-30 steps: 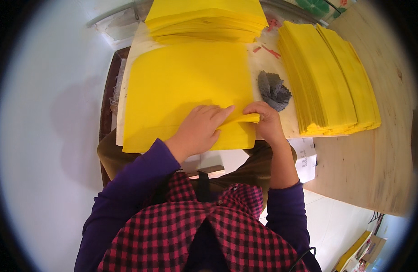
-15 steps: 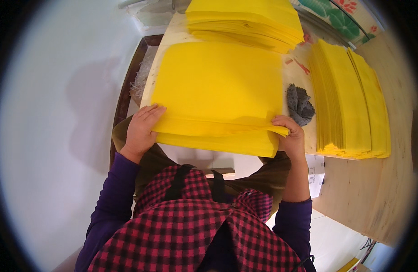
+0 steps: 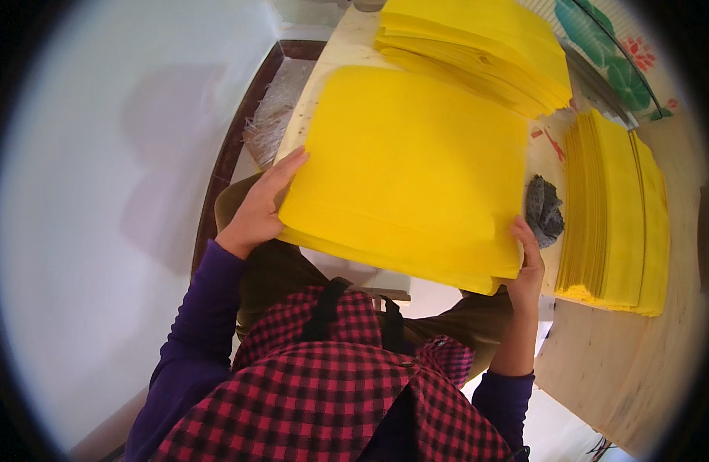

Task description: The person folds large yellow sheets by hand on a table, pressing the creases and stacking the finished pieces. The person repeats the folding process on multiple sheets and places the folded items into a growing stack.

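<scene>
A large yellow sheet of felt-like fabric (image 3: pixel 412 169) lies flat in front of me, with another layer showing under its near edge. That near edge hangs a little over my lap. At the sheet's left edge my left hand (image 3: pixel 262 206) rests with its fingers stretched out along the side and its thumb apart, close to the near corner. My right hand (image 3: pixel 528 266) is at the near right corner, fingers bent over the edge and the thumb mostly hidden, gripping the fabric there.
Behind the sheet stands a stack of yellow fabric (image 3: pixel 478 50); another stack (image 3: pixel 612 215) is at the right. A crumpled grey cloth (image 3: pixel 544 211) and red scraps (image 3: pixel 553 144) lie between on the pale wooden table (image 3: pixel 343 42). A white wall (image 3: pixel 85 231) is on the left.
The folded strip at the near edge has been let down, and the sheet now lies flat. My left hand has straightened its fingers along the side. The whole view has shifted.
</scene>
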